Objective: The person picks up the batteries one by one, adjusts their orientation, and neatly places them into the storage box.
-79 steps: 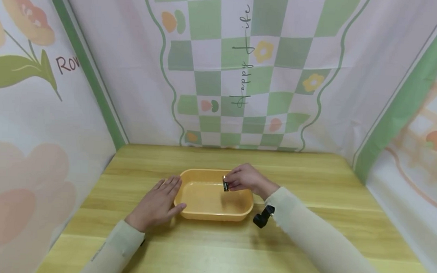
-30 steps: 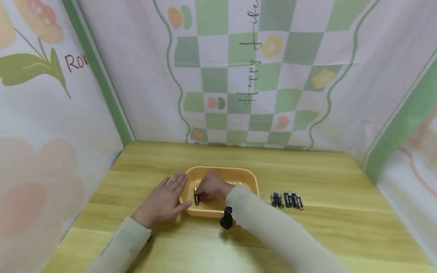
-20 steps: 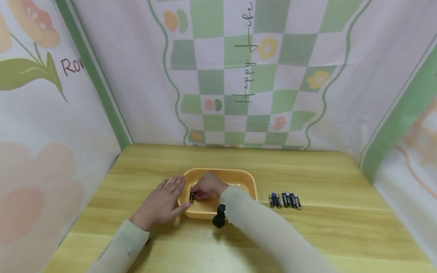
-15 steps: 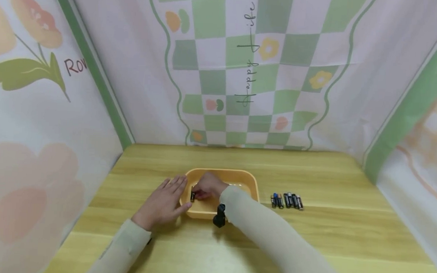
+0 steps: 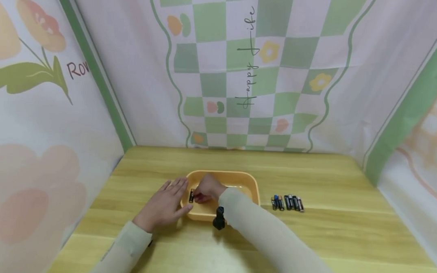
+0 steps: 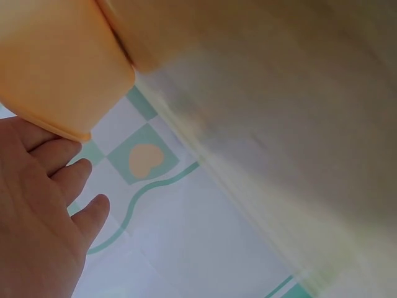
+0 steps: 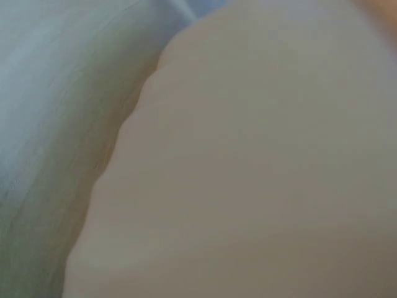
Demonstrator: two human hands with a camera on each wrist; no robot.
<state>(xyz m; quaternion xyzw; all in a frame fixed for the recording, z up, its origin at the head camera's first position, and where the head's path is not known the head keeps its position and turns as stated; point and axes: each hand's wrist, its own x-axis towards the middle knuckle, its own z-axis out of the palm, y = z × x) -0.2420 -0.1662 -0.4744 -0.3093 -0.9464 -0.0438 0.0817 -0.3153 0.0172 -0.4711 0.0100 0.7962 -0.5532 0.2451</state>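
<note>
Inside the plastic tray, the right hand has a narrow grip at a battery, pinch unclear; the straight-fingered left hand should brace the tray's left end.

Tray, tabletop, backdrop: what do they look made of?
Tray: likely molded plastic, slightly glossy; bright highlights inside.
Tabletop: wood or wood-look laminate, satin; grain streaks, soft glare.
Backdrop: probably thin fabric, matte, printed; creases show, though plastic sheeting isn't ruled out.

A person's left hand lies with fingers extended at the lower left of center, while the right hand, fingers bent, pinches near mid-frame, its forearm slanting up from the lower right.
</note>
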